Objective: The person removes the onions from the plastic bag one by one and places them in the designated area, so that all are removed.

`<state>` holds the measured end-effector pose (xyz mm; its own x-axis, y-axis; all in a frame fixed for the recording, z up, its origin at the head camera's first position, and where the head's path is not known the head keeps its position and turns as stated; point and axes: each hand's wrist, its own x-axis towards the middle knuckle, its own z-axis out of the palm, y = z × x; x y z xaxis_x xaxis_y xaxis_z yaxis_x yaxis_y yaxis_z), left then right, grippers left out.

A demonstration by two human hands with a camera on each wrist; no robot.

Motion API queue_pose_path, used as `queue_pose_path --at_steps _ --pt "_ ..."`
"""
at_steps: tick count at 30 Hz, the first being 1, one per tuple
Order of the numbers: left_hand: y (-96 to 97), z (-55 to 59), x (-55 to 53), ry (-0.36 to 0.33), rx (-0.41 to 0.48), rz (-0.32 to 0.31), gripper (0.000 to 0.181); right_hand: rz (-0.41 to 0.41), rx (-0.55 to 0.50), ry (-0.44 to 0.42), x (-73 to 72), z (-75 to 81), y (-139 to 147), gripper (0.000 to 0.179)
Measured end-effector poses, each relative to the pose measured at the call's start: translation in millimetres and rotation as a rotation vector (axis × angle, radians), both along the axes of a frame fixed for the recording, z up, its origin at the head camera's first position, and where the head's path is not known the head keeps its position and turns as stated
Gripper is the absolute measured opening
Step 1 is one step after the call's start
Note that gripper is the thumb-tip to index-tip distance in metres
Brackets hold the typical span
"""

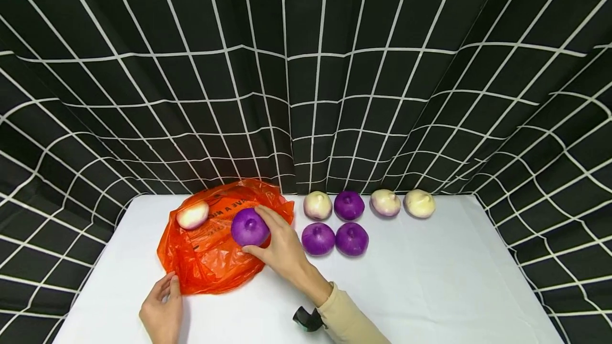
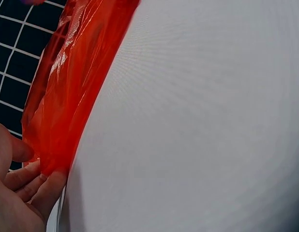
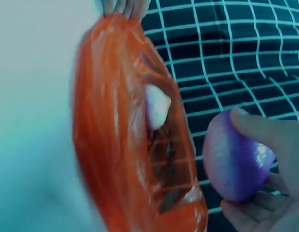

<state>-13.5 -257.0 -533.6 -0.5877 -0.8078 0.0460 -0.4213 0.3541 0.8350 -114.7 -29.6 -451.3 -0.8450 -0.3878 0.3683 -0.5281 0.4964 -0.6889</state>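
Note:
My right hand (image 1: 282,251) grips a purple onion (image 1: 249,227) between thumb and fingers, over the right part of an orange plastic bag (image 1: 220,269). In the right wrist view the held onion (image 3: 236,157) is apart from the bag, beside its open mouth. A white onion (image 1: 193,215) with a pinkish underside lies at the bag's left. The left hand (image 1: 163,309) pinches the bag's near left edge; the left wrist view shows thumb and fingers (image 2: 50,191) on the gathered orange film (image 2: 67,111).
Right of the bag, a back row holds white onions (image 1: 317,206) and a purple one (image 1: 349,206). Two more purple onions (image 1: 318,239) sit in front. Black gridded cloth (image 1: 363,68) rises behind the white table (image 1: 430,291). A black object (image 1: 308,319) shows beside the right sleeve.

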Motion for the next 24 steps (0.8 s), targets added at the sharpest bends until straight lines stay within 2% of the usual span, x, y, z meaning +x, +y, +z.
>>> queue_pose_path --at_steps 4,10,17,24 --pt "-1.4 -0.6 -0.6 -0.020 0.020 -0.031 0.028 -0.041 -0.048 0.021 3.8 -6.2 13 0.078" --pt "-2.2 -1.0 0.1 -0.016 0.025 0.000 0.028 -0.050 -0.058 0.047 7.5 -11.3 28 0.077" --pt "-2.2 -1.2 -0.3 -0.024 0.035 -0.001 0.028 -0.117 -0.089 0.066 1.2 -11.1 58 0.075" --pt "-3.8 -1.1 1.1 -0.033 0.025 0.000 0.028 -0.256 -0.093 0.001 -4.8 -10.4 95 0.077"
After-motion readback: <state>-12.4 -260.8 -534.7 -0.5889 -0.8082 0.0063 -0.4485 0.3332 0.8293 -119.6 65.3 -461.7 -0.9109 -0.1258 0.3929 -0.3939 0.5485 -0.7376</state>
